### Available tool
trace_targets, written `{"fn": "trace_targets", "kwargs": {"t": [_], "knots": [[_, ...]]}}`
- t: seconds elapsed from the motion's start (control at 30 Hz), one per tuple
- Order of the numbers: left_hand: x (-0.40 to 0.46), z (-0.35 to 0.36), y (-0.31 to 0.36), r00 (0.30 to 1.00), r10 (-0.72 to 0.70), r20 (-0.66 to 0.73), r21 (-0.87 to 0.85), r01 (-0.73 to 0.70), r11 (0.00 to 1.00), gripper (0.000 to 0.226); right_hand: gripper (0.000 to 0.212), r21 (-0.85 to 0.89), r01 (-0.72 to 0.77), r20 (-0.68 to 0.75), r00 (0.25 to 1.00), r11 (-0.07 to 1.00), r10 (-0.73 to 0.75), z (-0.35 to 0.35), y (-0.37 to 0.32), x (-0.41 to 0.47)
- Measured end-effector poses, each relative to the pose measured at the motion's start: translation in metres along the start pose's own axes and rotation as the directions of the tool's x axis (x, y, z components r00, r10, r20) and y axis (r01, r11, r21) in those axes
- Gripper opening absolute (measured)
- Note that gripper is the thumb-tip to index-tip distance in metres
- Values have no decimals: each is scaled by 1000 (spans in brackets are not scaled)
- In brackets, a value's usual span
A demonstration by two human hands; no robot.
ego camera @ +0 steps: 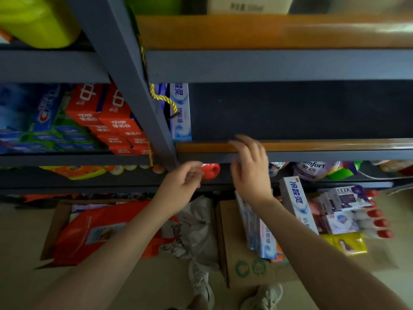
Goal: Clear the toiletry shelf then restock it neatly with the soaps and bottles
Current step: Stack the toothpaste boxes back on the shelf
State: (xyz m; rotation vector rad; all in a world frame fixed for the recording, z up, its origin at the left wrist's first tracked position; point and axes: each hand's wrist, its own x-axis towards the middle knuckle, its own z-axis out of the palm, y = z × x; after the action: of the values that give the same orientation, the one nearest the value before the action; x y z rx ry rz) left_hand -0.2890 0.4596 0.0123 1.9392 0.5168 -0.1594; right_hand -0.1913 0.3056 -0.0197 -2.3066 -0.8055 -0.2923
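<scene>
The toiletry shelf (335, 146) has an orange front rail, and its dark bay holds only a white-and-blue toothpaste box (180, 113) standing at the far left. My right hand (251, 170) hovers in front of the rail with relaxed fingers and holds nothing. My left hand (182, 183) is lower, by the grey upright post; its fingers are curled and nothing is visibly in them. On the floor to the right lie more toothpaste boxes (298, 206), purple LUX soap boxes (348, 196), red-capped bottles (380, 222) and a yellow soap pack (348, 243).
A cardboard box (243, 269) stands on the floor below my right arm. A red bag (93, 231) lies in another carton at left. The left bay holds red and blue toothpaste boxes (111, 121). Detergent bottles (85, 172) fill the lower shelf. My shoes (263, 296) are at the bottom.
</scene>
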Motion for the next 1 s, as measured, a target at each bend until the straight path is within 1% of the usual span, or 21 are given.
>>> {"fn": "trace_targets", "kwargs": {"t": [0.07, 0.1, 0.13, 0.17, 0.2, 0.23, 0.27, 0.3, 0.37, 0.4, 0.47, 0.5, 0.63, 0.7, 0.77, 0.83, 0.93, 1.0], "knots": [[1, 12, 0, 998, 7, 57, 24, -8, 1000, 22, 36, -20, -190, -16, 982, 982, 189, -16, 34, -39], [3, 20, 0, 996, 14, 83, 31, -16, 999, 21, 40, -37, -293, 9, 956, 955, 293, -24, 51, -58], [5, 29, -2, 994, 14, 108, 38, -19, 999, 21, 44, -63, -399, 58, 914, 915, 403, -30, 69, -76], [7, 41, -4, 992, 4, 129, 44, -9, 999, 21, 45, -113, -515, 118, 843, 850, 526, -37, 86, -92], [9, 54, -8, 990, -16, 143, 59, 8, 998, 20, 46, -185, -617, 173, 745, 765, 644, -44, 102, -106], [11, 70, -14, 987, -45, 153, 90, 31, 995, 20, 52, -266, -686, 218, 642, 678, 735, -51, 115, -117], [11, 88, -23, 982, -85, 167, 130, 63, 989, 21, 59, -336, -712, 259, 560, 617, 787, -57, 127, -127], [11, 109, -32, 973, -134, 188, 166, 103, 981, 23, 65, -393, -711, 305, 497, 583, 812, -62, 137, -135], [7, 150, -50, 937, -242, 251, 193, 197, 961, 35, 70, -448, -687, 398, 420, 572, 816, -63, 153, -145], [4, 170, -58, 918, -289, 271, 191, 243, 951, 43, 68, -441, -680, 435, 408, 585, 803, -61, 159, -148], [0, 202, -68, 892, -367, 264, 205, 320, 925, 59, 61, -391, -695, 468, 415, 603, 780, -56, 169, -151], [-2, 216, -70, 885, -392, 250, 213, 344, 914, 63, 59, -364, -708, 469, 423, 606, 775, -53, 172, -151], [-9, 262, -88, 879, -405, 252, 151, 378, 914, 58, 50, -308, -720, 437, 474, 622, 764, -57, 176, -149], [-14, 279, -97, 880, -408, 242, 174, 374, 911, 58, 46, -284, -704, 396, 532, 651, 748, -68, 177, -150], [-17, 293, -103, 900, -408, 152, 197, 377, 905, 61, 43, -179, -704, 362, 602, 687, 711, -81, 180, -151], [-19, 307, -102, 906, -421, 45, 211, 403, 890, 66, 38, -54, -687, 369, 660, 724, 654, -94, 183, -147], [-18, 321, -98, 895, -442, -58, 173, 445, 879, 67, 36, 64, -645, 445, 701, 761, 557, -111, 182, -139], [-16, 322, -94, 888, -439, -134, 192, 458, 868, 67, 39, 140, -641, 505, 702, 754, 503, -121, 178, -133]]}}
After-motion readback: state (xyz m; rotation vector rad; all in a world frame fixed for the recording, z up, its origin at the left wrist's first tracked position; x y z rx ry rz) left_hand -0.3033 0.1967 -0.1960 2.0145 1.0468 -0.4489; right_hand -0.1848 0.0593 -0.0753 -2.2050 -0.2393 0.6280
